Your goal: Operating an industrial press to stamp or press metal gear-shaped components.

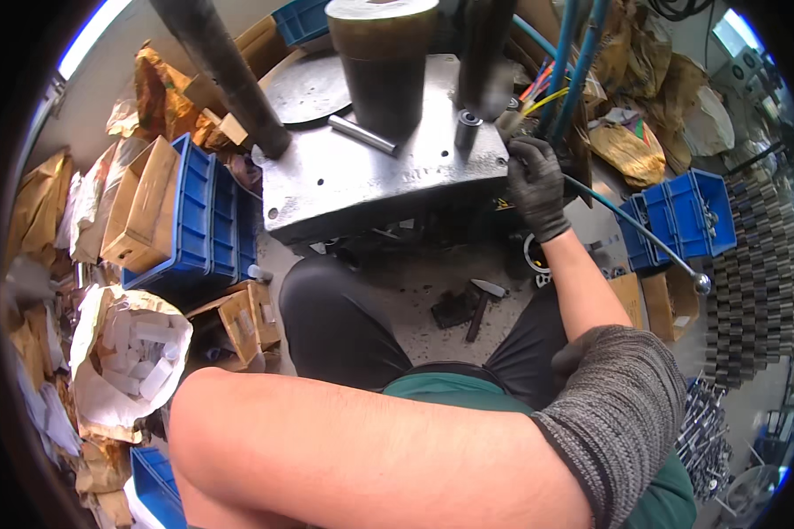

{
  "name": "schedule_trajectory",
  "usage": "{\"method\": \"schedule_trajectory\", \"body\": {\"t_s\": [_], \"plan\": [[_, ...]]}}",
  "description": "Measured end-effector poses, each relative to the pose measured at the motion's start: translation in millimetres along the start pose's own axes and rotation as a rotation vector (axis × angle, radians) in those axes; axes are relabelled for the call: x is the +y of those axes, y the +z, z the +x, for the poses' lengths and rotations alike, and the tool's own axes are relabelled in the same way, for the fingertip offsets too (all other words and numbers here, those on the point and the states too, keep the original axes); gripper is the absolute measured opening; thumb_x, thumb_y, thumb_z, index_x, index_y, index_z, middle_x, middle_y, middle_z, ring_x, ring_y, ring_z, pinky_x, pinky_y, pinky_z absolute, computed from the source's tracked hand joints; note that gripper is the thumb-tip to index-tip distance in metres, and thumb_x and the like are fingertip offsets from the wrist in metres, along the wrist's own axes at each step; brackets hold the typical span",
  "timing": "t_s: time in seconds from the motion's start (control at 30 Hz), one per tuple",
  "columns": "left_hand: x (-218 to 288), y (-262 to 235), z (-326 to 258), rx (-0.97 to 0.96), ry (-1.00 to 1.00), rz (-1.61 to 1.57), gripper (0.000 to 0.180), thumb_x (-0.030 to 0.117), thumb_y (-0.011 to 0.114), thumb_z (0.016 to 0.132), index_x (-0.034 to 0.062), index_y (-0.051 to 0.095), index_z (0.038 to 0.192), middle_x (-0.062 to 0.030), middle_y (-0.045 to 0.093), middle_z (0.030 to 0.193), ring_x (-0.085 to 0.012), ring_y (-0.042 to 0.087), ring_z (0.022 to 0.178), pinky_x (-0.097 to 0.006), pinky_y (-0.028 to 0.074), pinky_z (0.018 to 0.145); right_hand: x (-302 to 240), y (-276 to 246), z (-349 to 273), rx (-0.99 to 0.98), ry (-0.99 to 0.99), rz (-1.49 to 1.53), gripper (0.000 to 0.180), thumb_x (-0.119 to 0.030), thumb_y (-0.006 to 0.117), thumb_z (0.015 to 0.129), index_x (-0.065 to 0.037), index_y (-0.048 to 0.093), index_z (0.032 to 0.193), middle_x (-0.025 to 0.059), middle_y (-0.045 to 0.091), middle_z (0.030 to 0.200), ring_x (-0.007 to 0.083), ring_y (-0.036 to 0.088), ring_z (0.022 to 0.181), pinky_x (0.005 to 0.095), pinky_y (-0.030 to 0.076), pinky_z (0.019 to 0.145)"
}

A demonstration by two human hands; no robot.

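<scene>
My right hand [536, 187], in a dark glove, is at the right edge of a steel press plate [353, 181]. Its fingers are closed around a small pale part [508, 121] beside the blue hoses [563, 75]. A thin blue rod with a metal ball end [700, 283] runs out from under the hand to the right. On the plate lie a short steel pin [363, 134] and a dark bushing [468, 129], below a thick dark ram [384, 75]. A bare arm [362, 458] crosses the lower edge; my left hand is out of the picture.
Blue bins [210, 216] and a cardboard box [141, 212] stand at the left. Below them is a paper bag of white pieces [137, 353]. More blue bins [690, 212] and stacked metal parts [759, 273] are at the right. A hammer [481, 307] lies on the floor.
</scene>
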State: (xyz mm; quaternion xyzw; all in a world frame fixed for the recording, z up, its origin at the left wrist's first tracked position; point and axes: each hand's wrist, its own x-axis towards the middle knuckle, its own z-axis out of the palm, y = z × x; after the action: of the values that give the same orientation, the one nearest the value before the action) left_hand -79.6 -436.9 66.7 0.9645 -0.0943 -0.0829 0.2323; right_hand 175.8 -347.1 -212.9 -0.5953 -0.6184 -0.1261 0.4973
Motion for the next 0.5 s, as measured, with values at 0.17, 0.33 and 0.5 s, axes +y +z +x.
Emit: {"method": "schedule_trajectory", "body": {"t_s": [0.17, 0.33, 0.5], "plan": [[-83, 48, -92, 0.151, -0.479, 0.076, 0.022, 0.017, 0.068, 0.086, 0.0005, 0.075, 0.098, -0.022, 0.077, 0.094, -0.0373, 0.078, 0.087, -0.046, 0.063, 0.075, 10, -5, -7, -0.095, 0.106, 0.027, 0.019, -0.001, 0.067, 0.098, 0.0, 0.072, 0.116, 0.0174, 0.071, 0.121, 0.0341, 0.069, 0.114, 0.0424, 0.053, 0.103], [-171, 219, -312, 0.12, -1.257, -0.017, 0.036, 0.034, 0.057, 0.105, 0.0016, 0.073, 0.107, -0.0264, 0.075, 0.096, -0.0435, 0.074, 0.093, -0.056, 0.058, 0.084, 13, -35, -13, -0.37, 0.009, 0.059, 0.023, -0.003, 0.064, 0.105, -0.002, 0.07, 0.126, 0.0137, 0.068, 0.126, 0.0283, 0.066, 0.117, 0.0376, 0.051, 0.106], [-79, 476, -499, -0.276, -1.854, -1.101, 0.031, 0.02, 0.055, 0.099, -0.0037, 0.075, 0.101, -0.0229, 0.078, 0.09, -0.0294, 0.077, 0.081, -0.047, 0.061, 0.076, 47, -56, -27, -0.603, -0.215, -0.054, 0.031, 0.006, 0.065, 0.096, -0.003, 0.07, 0.125, 0.0164, 0.068, 0.126, 0.0339, 0.067, 0.117, 0.0415, 0.054, 0.102]]}}
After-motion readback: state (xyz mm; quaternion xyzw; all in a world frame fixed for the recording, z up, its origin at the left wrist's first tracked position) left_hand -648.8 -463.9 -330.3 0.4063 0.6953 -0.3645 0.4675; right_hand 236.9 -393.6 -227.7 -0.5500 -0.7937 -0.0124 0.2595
